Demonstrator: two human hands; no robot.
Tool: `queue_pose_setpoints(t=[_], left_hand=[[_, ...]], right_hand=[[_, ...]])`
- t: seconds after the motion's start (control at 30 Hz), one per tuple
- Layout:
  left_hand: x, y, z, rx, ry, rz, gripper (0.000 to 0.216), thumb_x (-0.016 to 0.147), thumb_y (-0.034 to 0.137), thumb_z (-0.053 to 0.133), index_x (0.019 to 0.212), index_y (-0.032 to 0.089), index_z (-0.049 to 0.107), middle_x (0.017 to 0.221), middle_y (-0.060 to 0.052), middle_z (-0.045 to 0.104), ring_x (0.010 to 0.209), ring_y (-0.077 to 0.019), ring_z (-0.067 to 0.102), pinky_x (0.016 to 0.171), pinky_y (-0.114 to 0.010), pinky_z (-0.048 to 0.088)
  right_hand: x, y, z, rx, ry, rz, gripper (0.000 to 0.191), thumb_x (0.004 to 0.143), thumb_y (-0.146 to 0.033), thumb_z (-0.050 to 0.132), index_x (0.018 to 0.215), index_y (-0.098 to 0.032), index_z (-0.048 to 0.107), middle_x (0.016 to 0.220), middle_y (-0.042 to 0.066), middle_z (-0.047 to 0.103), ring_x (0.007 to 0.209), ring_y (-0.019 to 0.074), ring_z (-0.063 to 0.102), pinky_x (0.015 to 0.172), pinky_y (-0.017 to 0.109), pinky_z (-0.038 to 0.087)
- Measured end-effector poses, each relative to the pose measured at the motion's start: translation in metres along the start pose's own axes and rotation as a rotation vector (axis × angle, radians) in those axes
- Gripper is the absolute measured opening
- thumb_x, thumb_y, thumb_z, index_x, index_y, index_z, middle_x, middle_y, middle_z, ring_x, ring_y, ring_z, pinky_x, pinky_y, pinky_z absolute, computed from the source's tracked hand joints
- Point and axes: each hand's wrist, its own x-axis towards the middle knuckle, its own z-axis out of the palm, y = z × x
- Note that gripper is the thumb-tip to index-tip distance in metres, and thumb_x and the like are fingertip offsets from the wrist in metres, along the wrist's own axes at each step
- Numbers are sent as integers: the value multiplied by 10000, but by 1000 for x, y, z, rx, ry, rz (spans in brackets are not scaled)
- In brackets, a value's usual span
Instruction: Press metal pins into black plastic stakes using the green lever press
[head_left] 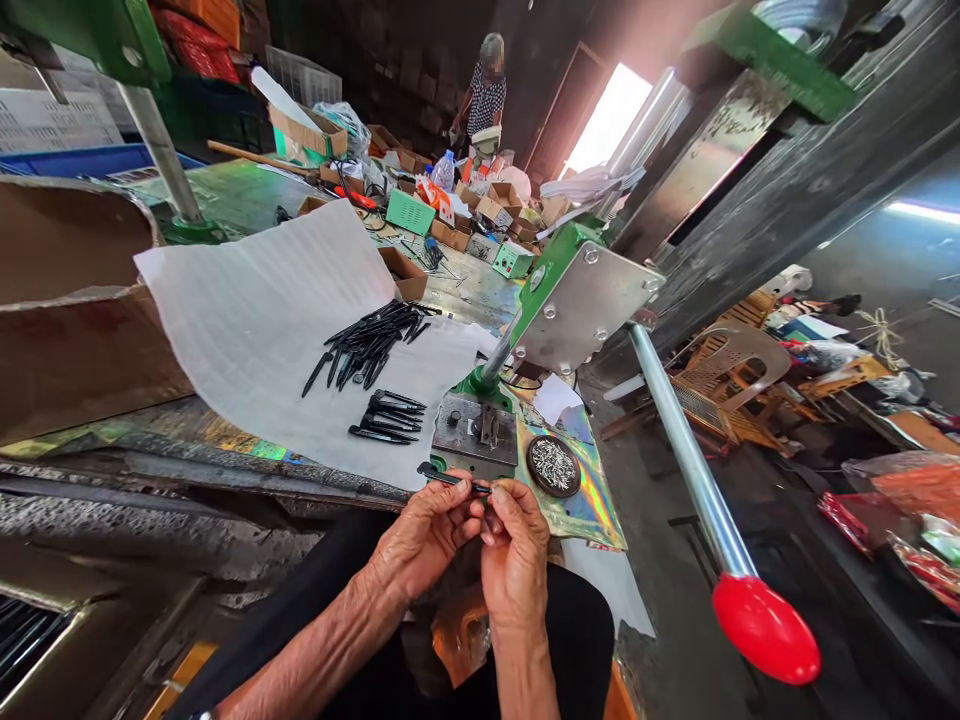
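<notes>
A slim black pen-like piece (444, 477) is held level in front of the press base. My left hand (431, 525) is closed round its middle, thumb on top. At its right end my right hand (516, 525) pinches the tip; whether a small part sits between those fingers is hidden. Just beyond stands the press's metal block (474, 438) with a small fixture on it. A round dish of small silvery pins (553, 467) lies right of the block. On the white sheet (262, 290) are a short row of similar black pieces (388, 416) and a larger heap of them (367, 340).
A green hand press (559, 290) rises over the block, its long lever ending in a red knob (766, 628) at right. A cardboard box (82, 330) stands at left. Boxes and tools clutter the table's back, where a person (487, 95) stands. A plastic chair (739, 365) is at right.
</notes>
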Motion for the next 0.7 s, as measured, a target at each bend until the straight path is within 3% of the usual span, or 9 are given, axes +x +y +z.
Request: queue_pose_setpoints(t=[0.27,0.4,0.6,0.7], left_hand=[[-2,-5,1,-23,27,-1,196,867,-28,435,831,99,580,693,-56,667,557,-127,650,478,-188,536],[0,-6,-2,-22,10,16,142,807,-18,545,838,115,584,699,-45,667,574,-130,648,493,-189,533],[4,-12,-10,30,-148,108,251,634,80,775,806,128,600,725,-30,668,598,-131,633,516,-191,525],[5,-13,-11,90,-212,170,260,632,153,801,813,116,618,673,-33,652,555,-109,595,520,-182,504]], right_hand=[[-1,4,-1,-27,78,-23,188,606,-286,805,691,-183,673,610,-16,602,518,70,525,424,137,348],[-2,5,0,-54,89,-60,164,632,-280,784,699,-184,670,650,-12,606,533,69,516,442,149,362],[-5,12,4,-124,149,-167,142,681,-283,745,700,-189,640,625,-30,557,524,81,482,445,181,376],[-5,15,7,-116,170,-183,152,690,-299,737,704,-194,627,590,-44,519,505,80,456,429,184,367]])
